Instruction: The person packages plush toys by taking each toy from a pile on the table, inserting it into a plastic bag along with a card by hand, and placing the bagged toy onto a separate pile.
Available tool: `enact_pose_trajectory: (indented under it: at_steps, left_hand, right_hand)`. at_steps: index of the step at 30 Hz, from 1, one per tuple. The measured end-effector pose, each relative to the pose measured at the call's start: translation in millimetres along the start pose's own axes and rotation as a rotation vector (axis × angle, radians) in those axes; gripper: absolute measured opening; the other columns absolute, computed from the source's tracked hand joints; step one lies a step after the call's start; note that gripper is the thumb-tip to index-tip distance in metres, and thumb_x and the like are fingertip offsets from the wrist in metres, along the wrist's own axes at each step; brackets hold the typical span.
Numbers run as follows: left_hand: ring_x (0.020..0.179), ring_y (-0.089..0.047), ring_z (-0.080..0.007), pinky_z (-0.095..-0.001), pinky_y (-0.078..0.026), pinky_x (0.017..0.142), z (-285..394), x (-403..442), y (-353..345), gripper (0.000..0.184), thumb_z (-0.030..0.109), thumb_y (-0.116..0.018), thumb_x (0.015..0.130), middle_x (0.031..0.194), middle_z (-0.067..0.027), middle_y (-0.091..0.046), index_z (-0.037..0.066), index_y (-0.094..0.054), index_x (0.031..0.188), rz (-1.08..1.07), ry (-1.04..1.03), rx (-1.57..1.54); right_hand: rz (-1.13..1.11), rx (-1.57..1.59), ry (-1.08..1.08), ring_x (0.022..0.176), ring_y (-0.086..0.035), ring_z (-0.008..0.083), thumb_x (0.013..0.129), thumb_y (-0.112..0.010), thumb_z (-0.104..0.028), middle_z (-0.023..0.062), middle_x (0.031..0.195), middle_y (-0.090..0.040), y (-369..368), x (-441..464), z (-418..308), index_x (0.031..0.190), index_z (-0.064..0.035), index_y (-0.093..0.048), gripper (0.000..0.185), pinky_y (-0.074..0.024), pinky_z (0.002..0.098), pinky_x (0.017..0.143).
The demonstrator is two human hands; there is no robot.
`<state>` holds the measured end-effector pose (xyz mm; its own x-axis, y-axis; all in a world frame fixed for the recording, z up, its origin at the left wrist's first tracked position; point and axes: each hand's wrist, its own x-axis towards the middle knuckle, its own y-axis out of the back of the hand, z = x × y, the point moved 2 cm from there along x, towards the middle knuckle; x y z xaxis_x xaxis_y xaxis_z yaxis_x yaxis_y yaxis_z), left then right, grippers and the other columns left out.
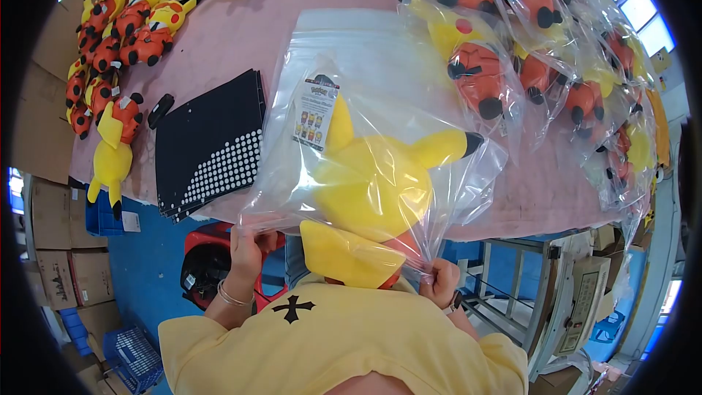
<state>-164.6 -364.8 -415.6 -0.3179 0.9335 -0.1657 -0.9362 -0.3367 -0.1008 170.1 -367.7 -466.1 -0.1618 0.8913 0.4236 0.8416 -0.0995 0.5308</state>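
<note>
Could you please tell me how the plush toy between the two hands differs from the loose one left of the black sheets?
The bagged toy is mostly inside a clear bag; the loose toy has no bag around it.
The bagged toy's ears point away from the person, while the loose toy's ears point toward them.
Both have a yellow head, a red body and black on an ear tip.

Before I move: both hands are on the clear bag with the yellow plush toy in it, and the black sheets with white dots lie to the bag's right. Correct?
Not quite: in the head view, the black sheets with white dots lie to the left of the clear bag, not the right.
</note>
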Motion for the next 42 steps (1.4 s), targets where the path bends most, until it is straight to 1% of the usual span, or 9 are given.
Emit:
enact_pose_trajectory:
  at_steps: [6, 11, 16, 21, 26, 31, 36, 40, 42]
  left_hand:
    - [0.047, -0.038, -0.0092, -0.0193, -0.026, 0.042, -2.7, -9.6, -2.4, 0.045, 0.022, -0.029, 0.091, 0.056, -0.0037, -0.052, -0.003, -0.066, 0.093, 0.034, 0.055, -0.010]
    - [0.049, -0.041, -0.0104, -0.0201, -0.028, 0.043, -2.5, -15.9, -2.1, 0.047, 0.024, -0.027, 0.091, 0.056, -0.0043, -0.054, -0.002, -0.066, 0.085, -0.095, 0.028, 0.134]
    - [0.050, -0.042, -0.0114, -0.0203, -0.031, 0.045, -14.1, -17.8, 5.9, 0.045, 0.025, -0.030, 0.087, 0.057, -0.0045, -0.054, -0.001, -0.066, 0.080, 0.009, -0.016, 0.099]
    - [0.050, -0.042, -0.0114, -0.0204, -0.032, 0.047, -23.0, -25.2, 13.9, 0.046, 0.027, -0.029, 0.086, 0.058, -0.0047, -0.055, 0.000, -0.065, 0.080, -0.010, -0.041, 0.202]
    - [0.050, -0.042, -0.0114, -0.0202, -0.033, 0.048, -12.9, -26.6, 6.8, 0.046, 0.029, -0.029, 0.085, 0.061, -0.0049, -0.056, -0.001, -0.064, 0.080, 0.077, 0.054, 0.080]
    - [0.050, -0.044, -0.0112, -0.0208, -0.035, 0.046, -0.9, -23.1, 2.9, 0.039, 0.023, -0.032, 0.090, 0.062, -0.0081, -0.057, 0.000, -0.063, 0.085, 0.061, -0.051, -0.068]
    - [0.053, -0.046, -0.0121, -0.0225, -0.035, 0.047, -50.2, -24.2, 39.0, 0.028, 0.017, -0.041, 0.085, 0.064, -0.0049, -0.056, 0.001, -0.063, 0.081, 0.085, -0.081, 0.072]
    - [0.051, -0.047, -0.0162, -0.0267, -0.036, 0.047, -56.3, -25.3, 31.8, 0.014, 0.008, -0.050, 0.083, 0.062, -0.0063, -0.055, 0.002, -0.061, 0.077, -0.031, -0.205, 0.645]
    - [0.050, -0.047, -0.0175, -0.0274, -0.037, 0.047, -67.8, -29.0, 34.5, 0.012, 0.007, -0.051, 0.082, 0.062, -0.0067, -0.055, 0.002, -0.061, 0.076, -0.068, -0.227, 0.719]
  right_hand:
    - [-0.010, 0.009, -0.024, 0.043, -0.039, 0.0216, 0.066, -0.058, -0.002, 0.0070, 0.058, -0.051, -1.4, -10.1, 5.1, 0.083, -0.0033, -0.052, 0.017, -0.0343, 0.0289, 0.042]
    - [0.076, 0.060, -0.121, 0.043, -0.037, 0.0206, 0.070, -0.058, -0.003, 0.0072, 0.056, -0.050, -3.5, -14.7, 3.3, 0.078, -0.0027, -0.053, 0.010, -0.0331, 0.0288, 0.042]
    - [0.002, 0.129, -0.237, 0.043, -0.035, 0.0197, 0.071, -0.056, -0.003, 0.0072, 0.054, -0.047, -3.8, -20.9, 9.9, 0.071, -0.0021, -0.053, 0.004, -0.0322, 0.0284, 0.042]
    - [-0.007, 0.127, -0.281, 0.043, -0.033, 0.0191, 0.072, -0.055, -0.002, 0.0062, 0.052, -0.045, -6.7, -25.2, 13.3, 0.065, -0.0023, -0.052, 0.008, -0.0318, 0.0278, 0.043]
    - [0.164, 0.180, -0.222, 0.044, -0.034, 0.0179, 0.072, -0.053, 0.001, 0.0055, 0.054, -0.046, -6.9, -13.7, 2.7, 0.073, -0.0014, -0.052, 0.002, -0.0323, 0.0272, 0.043]
    - [0.335, 0.175, -0.171, 0.044, -0.036, 0.0170, 0.071, -0.052, 0.002, 0.0053, 0.056, -0.048, -9.7, -18.7, 10.1, 0.087, 0.0009, -0.052, 0.016, -0.0336, 0.0273, 0.043]
    - [0.049, -0.069, -0.113, 0.044, -0.039, 0.0172, 0.071, -0.053, 0.002, 0.0061, 0.058, -0.051, -11.0, -37.5, 36.6, 0.102, 0.0036, -0.048, 0.031, -0.0354, 0.0273, 0.044]
    - [0.047, 0.060, -0.253, 0.044, -0.043, 0.0183, 0.071, -0.055, 0.001, 0.0057, 0.059, -0.052, -18.9, -47.7, 47.7, 0.106, 0.0039, -0.049, 0.035, -0.0361, 0.0275, 0.044]
    - [0.029, 0.021, -0.268, 0.044, -0.043, 0.0188, 0.071, -0.056, 0.000, 0.0057, 0.059, -0.052, -20.0, -49.9, 45.5, 0.106, 0.0033, -0.050, 0.036, -0.0361, 0.0276, 0.044]
